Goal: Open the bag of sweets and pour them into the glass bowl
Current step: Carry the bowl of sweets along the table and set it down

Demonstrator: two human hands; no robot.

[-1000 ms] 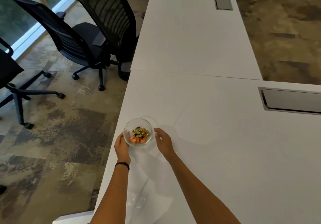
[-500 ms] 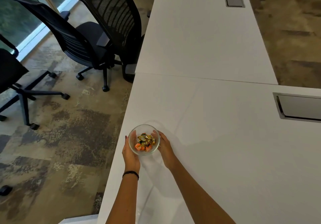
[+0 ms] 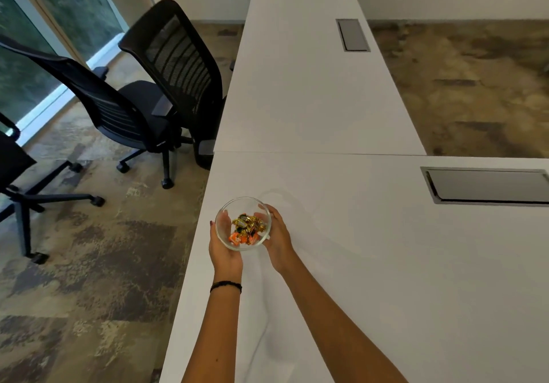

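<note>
A small glass bowl (image 3: pixel 230 208) sits cupped between both my hands near the left edge of the white table (image 3: pixel 371 264). Gold and orange wrapped sweets (image 3: pixel 248 228) fill its bottom. My left hand (image 3: pixel 223 249) wraps the bowl's left side and underside. On the right side my right hand (image 3: pixel 277 238) presses against the glass. The bowl looks lifted a little off the tabletop. No sweet bag shows anywhere in view.
A grey cable hatch (image 3: pixel 487 186) is set into the table at the right, another hatch (image 3: pixel 353 35) lies far back. Two black office chairs (image 3: pixel 154 91) stand left of the table, and a third chair (image 3: pixel 17 180) is at the far left.
Both hands closed in around the bowl and took hold of it. The bowl has come slightly up and toward me, and the head camera tilted up.
</note>
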